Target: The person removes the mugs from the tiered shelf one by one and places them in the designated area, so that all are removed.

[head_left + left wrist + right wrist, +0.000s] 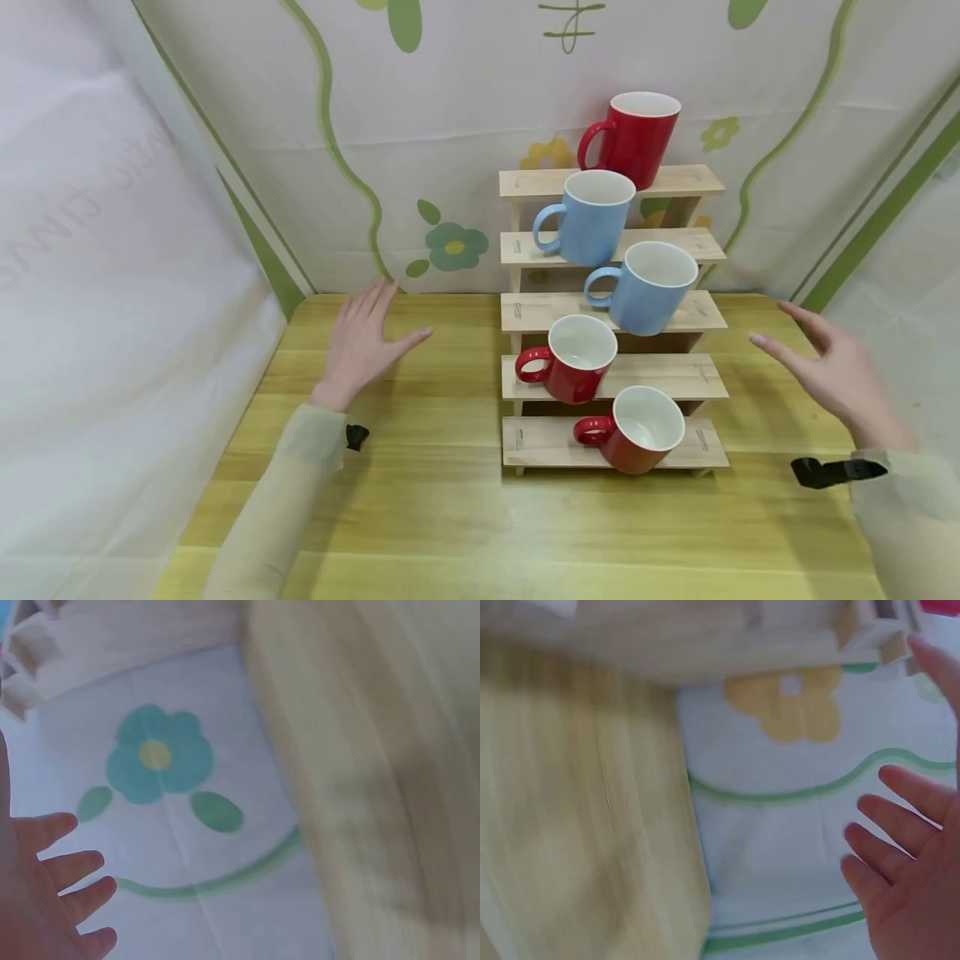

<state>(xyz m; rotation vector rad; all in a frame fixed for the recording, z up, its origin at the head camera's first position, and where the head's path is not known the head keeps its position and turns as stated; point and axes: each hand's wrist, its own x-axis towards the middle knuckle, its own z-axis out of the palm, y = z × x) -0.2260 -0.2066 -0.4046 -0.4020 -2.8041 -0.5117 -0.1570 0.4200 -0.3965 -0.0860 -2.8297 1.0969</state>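
My left hand is over the table, left of a stepped wooden rack, fingers spread and holding nothing. On the other side of the rack hovers my right hand, its thumb apart from the fingers, also holding nothing. One mug stands on each step of the rack. A red mug is on top, with a light blue mug below it. Another light blue mug occupies the middle step. Lower down are a red mug and, on the bottom step, another red mug. All handles point left.
The rack stands on a wood-grain table. Behind it hangs a white cloth with printed flowers and green vines. White cloth walls close in both sides. A black strap is worn at the right wrist.
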